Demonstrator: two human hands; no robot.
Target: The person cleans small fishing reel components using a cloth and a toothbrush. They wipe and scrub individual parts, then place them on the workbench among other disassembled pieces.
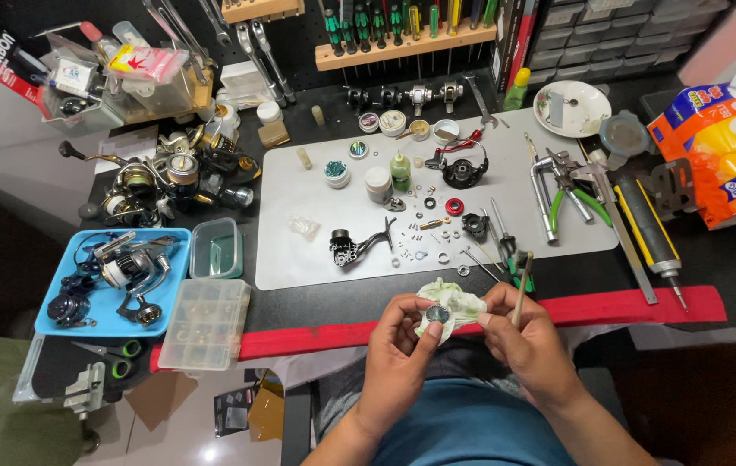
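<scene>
Both hands meet just below the front edge of the workbench. My left hand (398,345) pinches a small round metal gear (437,315) wrapped in a crumpled pale green cloth (459,302). My right hand (523,332) grips the other side of the cloth and also holds a thin wooden-handled brush (522,286) upright between its fingers. Directly beyond the hands lies a grey work mat (316,259) strewn with small fishing reel parts, among them a black reel handle (355,244) and a red ring (454,206).
A blue tray (169,302) with reels and a clear compartment box (206,324) sit at left. Pliers (571,194), a black and yellow tool (648,229) and a tissue pack (726,151) lie at right. Screwdrivers stand in a wooden rack (402,47) at the back. A red strip (627,306) lines the bench edge.
</scene>
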